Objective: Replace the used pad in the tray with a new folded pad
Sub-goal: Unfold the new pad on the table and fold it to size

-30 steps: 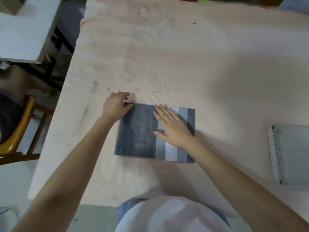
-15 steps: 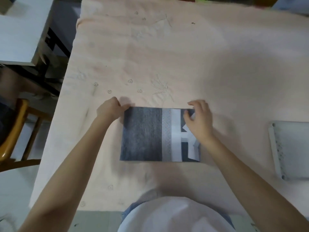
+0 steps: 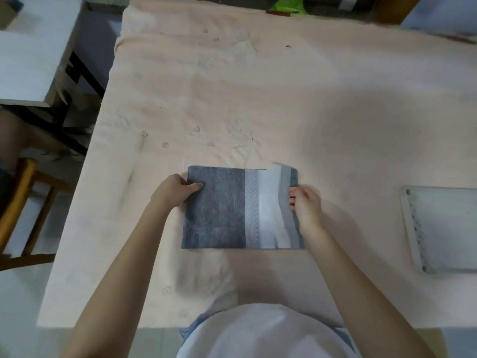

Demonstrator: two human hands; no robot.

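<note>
A folded pad (image 3: 227, 210), dark grey with paler grey and white bands on its right side, lies on the table near the front middle. My left hand (image 3: 175, 191) grips its left edge, thumb on top. My right hand (image 3: 305, 205) holds the right edge with its fingers curled round it. The pale grey tray (image 3: 449, 231) sits at the right edge of the view, partly cut off; what lies in it cannot be made out.
A peach embroidered cloth (image 3: 258, 99) covers the table. A white side table (image 3: 31, 55) and a wooden chair (image 3: 23, 202) stand to the left. Something green (image 3: 289, 6) lies beyond the table's far edge.
My right hand has left the top of the pad and now holds its right edge. My left hand slid from the far left corner down the left edge.
</note>
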